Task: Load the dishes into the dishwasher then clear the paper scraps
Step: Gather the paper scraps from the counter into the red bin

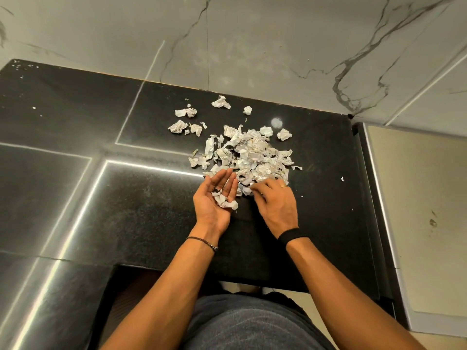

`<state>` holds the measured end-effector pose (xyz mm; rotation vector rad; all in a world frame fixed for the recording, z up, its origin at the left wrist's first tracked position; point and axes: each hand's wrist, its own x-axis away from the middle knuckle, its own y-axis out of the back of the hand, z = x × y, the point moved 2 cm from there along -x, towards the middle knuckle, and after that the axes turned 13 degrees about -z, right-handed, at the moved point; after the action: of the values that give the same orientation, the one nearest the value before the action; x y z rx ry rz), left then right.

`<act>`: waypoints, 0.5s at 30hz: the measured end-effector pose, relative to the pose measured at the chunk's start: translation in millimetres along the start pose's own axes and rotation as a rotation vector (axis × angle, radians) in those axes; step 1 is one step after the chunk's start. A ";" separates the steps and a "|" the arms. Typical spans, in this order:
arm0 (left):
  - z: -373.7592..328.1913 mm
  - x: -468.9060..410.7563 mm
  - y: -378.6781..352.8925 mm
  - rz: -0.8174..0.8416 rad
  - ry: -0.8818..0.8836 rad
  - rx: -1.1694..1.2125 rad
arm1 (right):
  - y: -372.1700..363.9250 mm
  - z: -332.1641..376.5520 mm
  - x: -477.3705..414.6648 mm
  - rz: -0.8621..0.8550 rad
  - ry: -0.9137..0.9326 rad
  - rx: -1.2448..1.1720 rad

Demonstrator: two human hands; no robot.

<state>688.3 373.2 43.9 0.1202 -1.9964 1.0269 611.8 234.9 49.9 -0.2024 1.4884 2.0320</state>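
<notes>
Our left hand [214, 198] lies palm up, fingers nearly straight, carrying a few paper scraps [226, 202]. The main pile [252, 155] rests on the glossy black counter [151, 198]. Our right hand [276, 202] bends its fingers over the pile's edge; whether they pinch anything, we cannot tell. Such light, crumpled pieces may slip off the flat palm or scatter.

We see white, crumpled paper scraps [252, 155] heaped on the black counter [126, 198], with looser bits scattered behind the heap, toward the wall. A few lie in our upturned left hand [210, 205]. Our right hand [276, 203] pinches at the heap's near edge.
</notes>
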 end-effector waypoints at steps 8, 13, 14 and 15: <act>6.6 -6.5 -11.4 0.004 -0.001 -0.056 | -8.3 0.1 -3.7 0.103 0.103 0.053; 1.8 -10.2 -12.9 0.015 -0.021 -0.049 | -3.2 -6.4 4.4 0.046 -0.046 -0.020; 1.8 -10.7 -13.0 0.013 -0.023 -0.055 | 2.6 -8.2 6.0 0.010 -0.113 -0.083; 2.9 -10.1 -13.5 0.013 -0.021 -0.062 | 9.0 -8.4 6.2 -0.027 -0.173 -0.148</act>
<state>698.5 359.5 44.0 0.0855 -2.0486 0.9749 600.0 228.0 51.4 -0.1027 1.2256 2.0825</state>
